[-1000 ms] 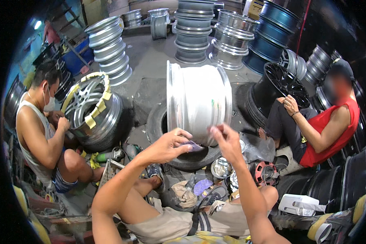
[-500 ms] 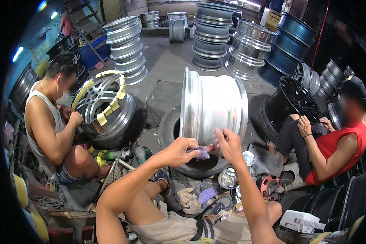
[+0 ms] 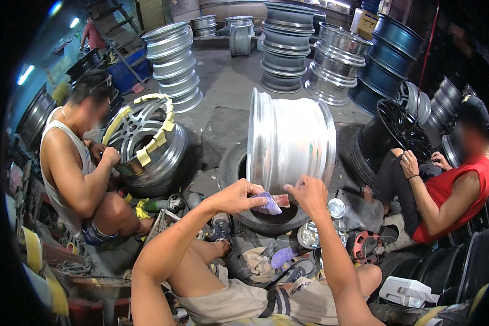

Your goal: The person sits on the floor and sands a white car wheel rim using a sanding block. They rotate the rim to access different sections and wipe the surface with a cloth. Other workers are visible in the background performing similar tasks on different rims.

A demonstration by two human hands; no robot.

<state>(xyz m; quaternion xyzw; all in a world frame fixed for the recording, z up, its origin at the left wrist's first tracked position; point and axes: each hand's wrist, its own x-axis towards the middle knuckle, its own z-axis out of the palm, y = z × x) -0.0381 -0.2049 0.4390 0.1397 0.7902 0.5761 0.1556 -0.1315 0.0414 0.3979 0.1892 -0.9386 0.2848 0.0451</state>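
My left hand is closed around a folded purple piece of sandpaper. A small flat reddish-brown piece sticks out past the sandpaper's right side; its kind is not clear. My right hand hovers just right of that piece, fingers bent and apart, with nothing visible in it. Right behind both hands, a silver wheel rim stands on its edge on a black tyre. Its barrel has a whitish, patchy surface with faint reddish and green marks.
On the left, a person in a white tank top handles a taped rim. A person in red sits right, beside a black rim. Stacked rims stand behind. Near my feet lie a purple sheet, a foil-lined bowl and a grinder.
My right hand has lowered slightly, its fingers now more bent. More of the reddish-brown piece shows beside the sandpaper. The whole view has shifted a little.
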